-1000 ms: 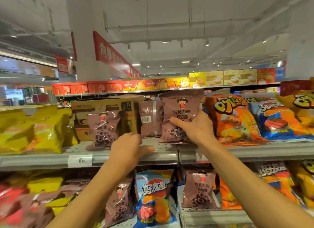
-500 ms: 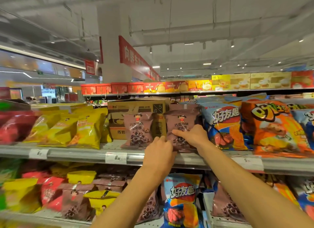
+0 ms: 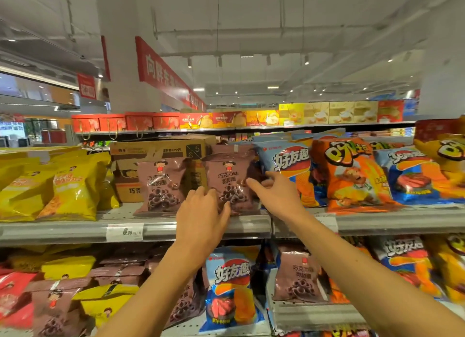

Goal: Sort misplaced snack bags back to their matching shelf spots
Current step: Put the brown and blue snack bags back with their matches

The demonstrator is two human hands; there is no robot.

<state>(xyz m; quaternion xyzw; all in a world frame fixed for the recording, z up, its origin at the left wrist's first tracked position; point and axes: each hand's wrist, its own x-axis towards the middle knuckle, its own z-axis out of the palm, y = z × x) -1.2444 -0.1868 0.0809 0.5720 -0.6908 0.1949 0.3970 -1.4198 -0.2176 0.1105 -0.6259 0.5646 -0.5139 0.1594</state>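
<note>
Brown snack bag (image 3: pixel 230 183) upright, front outward; left hand (image 3: pixel 201 217), right hand (image 3: pixel 275 195) touch it, fingers straight, released.

Bright ceiling spotlights (image 3: pixel 273 87) flood the aisle; glare glints off glossy snack bags (image 3: pixel 292 165), while wide-angle distortion bends and softens the frame's blurred edges.

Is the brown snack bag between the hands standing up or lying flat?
Standing up. The brown bag shows its front, top edge up, bottom on the shelf.
</note>
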